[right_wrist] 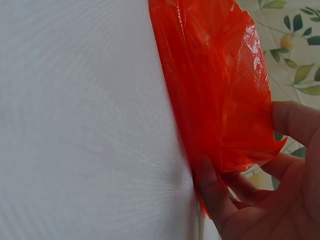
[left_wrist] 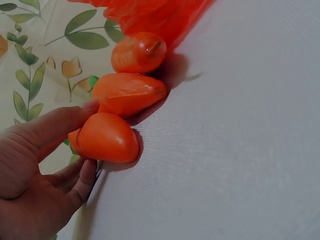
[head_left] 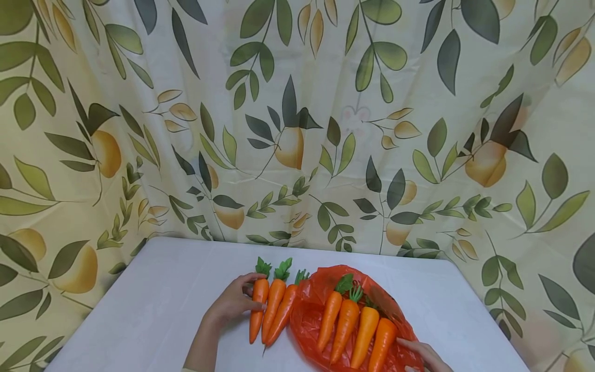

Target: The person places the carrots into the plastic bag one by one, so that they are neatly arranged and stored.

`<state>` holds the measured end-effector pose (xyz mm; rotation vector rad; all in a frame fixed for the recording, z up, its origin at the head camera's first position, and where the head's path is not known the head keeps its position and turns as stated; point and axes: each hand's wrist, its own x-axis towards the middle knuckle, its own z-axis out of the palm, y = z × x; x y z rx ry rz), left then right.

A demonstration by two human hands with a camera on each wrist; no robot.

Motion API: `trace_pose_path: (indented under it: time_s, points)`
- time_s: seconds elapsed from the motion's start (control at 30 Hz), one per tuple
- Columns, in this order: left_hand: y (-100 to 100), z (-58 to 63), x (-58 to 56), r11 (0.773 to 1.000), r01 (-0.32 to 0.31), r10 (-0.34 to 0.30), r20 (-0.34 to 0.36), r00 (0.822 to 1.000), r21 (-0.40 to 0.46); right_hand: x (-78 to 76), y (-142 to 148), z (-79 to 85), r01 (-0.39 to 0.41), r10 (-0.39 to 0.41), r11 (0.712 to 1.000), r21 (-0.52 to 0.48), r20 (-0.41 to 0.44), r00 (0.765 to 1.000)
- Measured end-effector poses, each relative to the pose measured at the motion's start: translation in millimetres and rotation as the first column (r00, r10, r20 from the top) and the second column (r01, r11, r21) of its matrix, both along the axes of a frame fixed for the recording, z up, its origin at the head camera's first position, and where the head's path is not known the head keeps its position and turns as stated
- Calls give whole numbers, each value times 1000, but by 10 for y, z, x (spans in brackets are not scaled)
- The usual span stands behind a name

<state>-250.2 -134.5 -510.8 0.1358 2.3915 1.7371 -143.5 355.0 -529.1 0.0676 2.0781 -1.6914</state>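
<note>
Nearest to us, at the lower right, we see the right hand (head_left: 426, 355), its thumb and fingers holding the edge of a red plastic bag (head_left: 304, 320). The bag spreads between the two hands, and four bagged carrots (head_left: 345, 330) lie side by side in its crumpled plastic, tips toward us; the rightmost is just beside the right fingertips. This load stands between the right hand and the three loose carrots (head_left: 274, 307) further left.

There we find the left hand (head_left: 236, 298), its thumb and fingers gripping the leftmost carrot (head_left: 259, 310) from either side. Whether it is lifted off the white worktop (head_left: 153, 310) we cannot tell. The middle loose carrot lies close by the left thumb tip, and the third slants beyond that, its upper end right by the bag. Their green tops (head_left: 282, 268) point away from us. Past them we see the worktop's far edge, then a curtain (head_left: 297, 206) printed with leaves and yellow-orange fruit
</note>
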Motion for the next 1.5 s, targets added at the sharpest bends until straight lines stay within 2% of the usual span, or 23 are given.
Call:
trace_pose_path:
  time_s: [0.1,0.23,0.33,0.57,0.83,1.2,1.3,1.5]
  points:
    - [2,-1,-8,1000,-21,21,-30,999,-11,6,3,1,-4,4,1000,5,-6,1000]
    - [-19,8,-5,996,-89,88,-50,995,-13,13,-2,-9,-1,1,1000,1,-20,1000]
    - [-32,15,-2,992,-125,125,-43,991,5,13,-3,-22,-1,1,1000,-11,-30,1000]
    - [-47,29,-1,986,-158,159,-12,987,55,26,3,-23,-3,3,998,-56,-7,1000]
    - [-10,85,-13,978,-122,120,21,993,168,26,-45,23,5,-4,1000,27,-39,999]
    - [-16,132,-16,976,-121,114,49,992,181,19,-33,37,-11,11,1000,-7,-19,1000]
    - [-15,173,-6,977,-111,105,44,994,181,16,-24,21,-14,14,1000,-22,-11,1000]
    - [12,308,7,979,-53,55,-5,998,199,18,-7,21,-19,19,999,-30,-1,1000]
